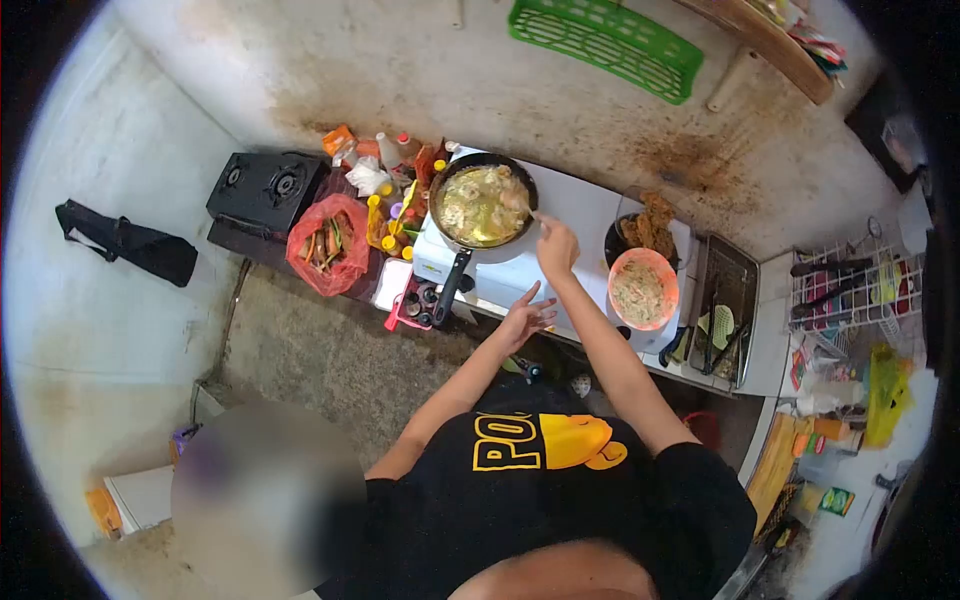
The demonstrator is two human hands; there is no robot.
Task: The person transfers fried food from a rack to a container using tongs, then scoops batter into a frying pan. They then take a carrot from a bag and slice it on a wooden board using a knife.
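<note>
Pictured at the left of the frame, against a pale wall: a black strapped bag [130,240]. Next, toward upper left: a black two-burner hob [268,188], then a red plastic bag [312,278] of long orange and green pieces. Crowded just right of these: bottles [392,200] with yellow and red caps. Set on a white stove [585,205] at upper centre: a dark pan [480,160], handle toward the bottom of the frame, full of pale food [480,205] in yellowish liquid.

Holds the left hand [525,318] out at centre, fingers spread wide around nothing, near the stove's front edge. Grips a utensil [536,214] in the right hand [557,248], fingers closed on its handle, far end at the pan's right side, tip too unclear to tell. Wears a black T-shirt [570,505] at lower centre. Above, on the wall: a green perforated rack [607,45].

Right of centre: browned food [652,225] above a pink-orange bowl [672,288] of pale mixture. Farther right: a metal tray [722,262] with utensils, then a white wire rack [860,310].
</note>
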